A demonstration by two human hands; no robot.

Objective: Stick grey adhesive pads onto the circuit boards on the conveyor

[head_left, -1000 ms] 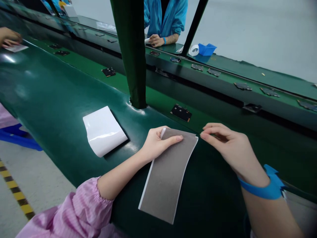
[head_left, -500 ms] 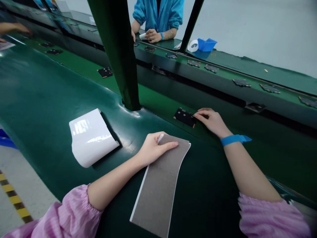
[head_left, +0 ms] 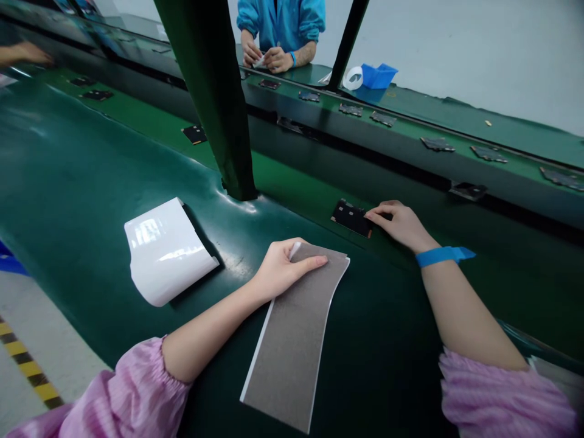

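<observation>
My left hand (head_left: 285, 267) is closed on a stack of grey-brown sheets (head_left: 296, 340) with white backing, thumb on top and fingers underneath. The sheets slant down toward me over the green table. At the right, my right hand (head_left: 399, 225), with a blue band at the wrist, pinches the right edge of a flat black circuit board (head_left: 350, 219). That board lies on the green conveyor strip, and small pale squares show on its face. Fingertips partly cover its edge.
A curled glossy white sheet (head_left: 168, 252) lies left on the table. A dark green post (head_left: 228, 121) rises ahead. More boards (head_left: 194, 134) lie along the near strip and a far one. Across it, a person in blue (head_left: 283, 30) works beside a blue bin (head_left: 379, 76) and white roll (head_left: 353, 79).
The circuit board and my right hand have moved a little to the right together. My left hand keeps its hold on the sheets. Boards on the far strip have shifted left.
</observation>
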